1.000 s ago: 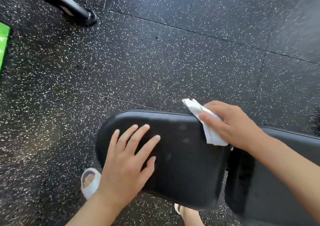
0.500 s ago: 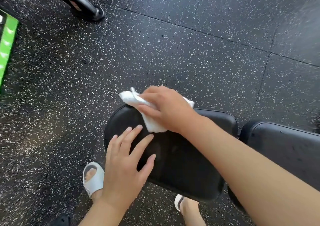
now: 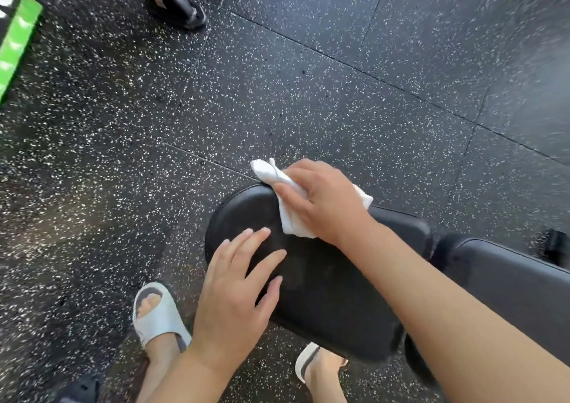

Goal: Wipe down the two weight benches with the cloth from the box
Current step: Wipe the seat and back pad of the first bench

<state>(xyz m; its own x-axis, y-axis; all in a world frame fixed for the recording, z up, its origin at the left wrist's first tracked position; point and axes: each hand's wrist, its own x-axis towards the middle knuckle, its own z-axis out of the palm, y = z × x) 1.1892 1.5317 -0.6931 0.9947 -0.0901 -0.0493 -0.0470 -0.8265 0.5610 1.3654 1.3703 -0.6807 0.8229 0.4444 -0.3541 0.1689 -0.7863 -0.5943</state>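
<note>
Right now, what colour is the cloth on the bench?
White. The cloth under the right hand shows best in the head view.

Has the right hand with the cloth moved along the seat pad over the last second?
Yes. The right hand slid the cloth toward the seat pad's rounded end.

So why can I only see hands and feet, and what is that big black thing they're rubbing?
The camera sits on the person's head and looks down, so you see only their own arms and feet. The black thing is the padded seat of a gym bench. The right hand holds a white cloth in its grip and presses it on the seat's far edge. The left hand lies flat on the seat with straight fingers. Below are white sandals on a speckled black floor.
</note>
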